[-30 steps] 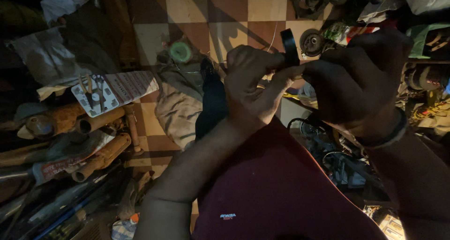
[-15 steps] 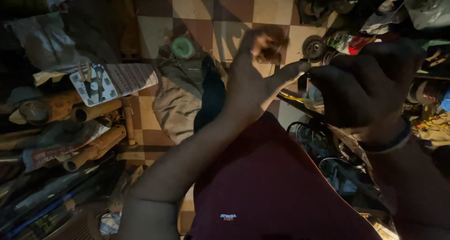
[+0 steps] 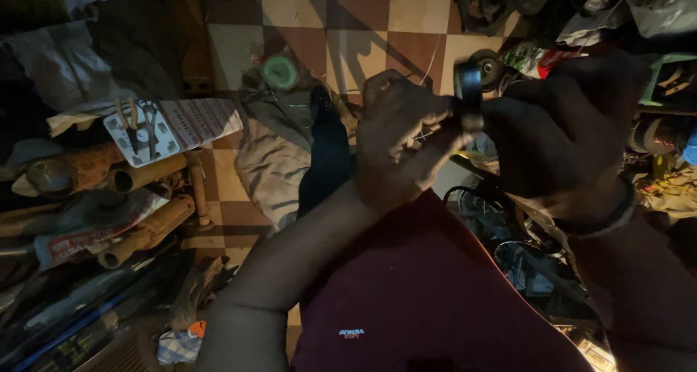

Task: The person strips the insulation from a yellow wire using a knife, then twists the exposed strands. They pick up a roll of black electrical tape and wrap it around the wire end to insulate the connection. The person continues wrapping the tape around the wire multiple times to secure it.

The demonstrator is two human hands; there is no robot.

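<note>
Your right hand [image 3: 566, 136] grips a small dark shiny ring-shaped roll [image 3: 468, 96], held up over the checkered tile floor [image 3: 319, 16]. Left hand [image 3: 399, 143] pinches it too, fingers curled. Rusty pipes [image 3: 138, 176] lie nearby.

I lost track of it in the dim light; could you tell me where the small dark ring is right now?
In the head view, the dark ring sits upper right of centre, pinched between the left hand and right hand, above the checkered floor.
</note>
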